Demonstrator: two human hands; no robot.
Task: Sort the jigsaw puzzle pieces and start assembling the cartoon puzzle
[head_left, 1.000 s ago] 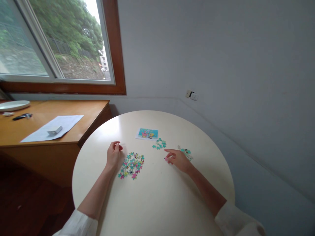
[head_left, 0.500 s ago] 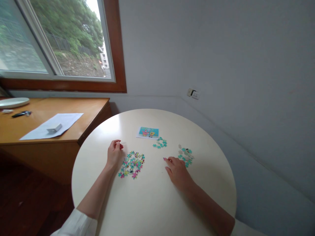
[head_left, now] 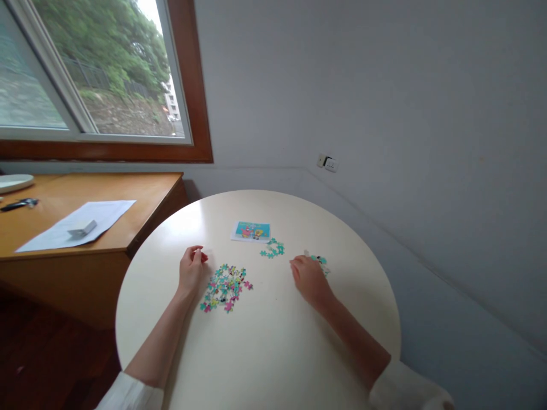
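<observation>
My left hand [head_left: 192, 270] rests on the table left of a mixed pile of jigsaw puzzle pieces [head_left: 224, 287], fingers curled inward; anything inside them is hidden. The pile is teal, pink, yellow and white. A pink puzzle piece [head_left: 248, 285] sticks out at its right edge. On the right, my right hand [head_left: 313, 280] has its fingers bent and bunched, their contents out of sight. It partly covers a second group of puzzle pieces [head_left: 320, 261], teal and grey. A curved cluster of teal pieces [head_left: 273, 249] lies between the hands, farther back.
A picture card [head_left: 253, 231] with cartoon figures lies behind the teal cluster on the round white table [head_left: 260, 353]. To the left, a wooden desk [head_left: 149, 185] carries a paper sheet [head_left: 102, 213], a small white box [head_left: 82, 229] and a dark object [head_left: 19, 204]. Walls stand close behind.
My right hand has drawn its fingers in and shifted up over the right group. The pink piece at its fingertip is gone from there; one now lies at the pile's right edge. The view turned slightly right.
</observation>
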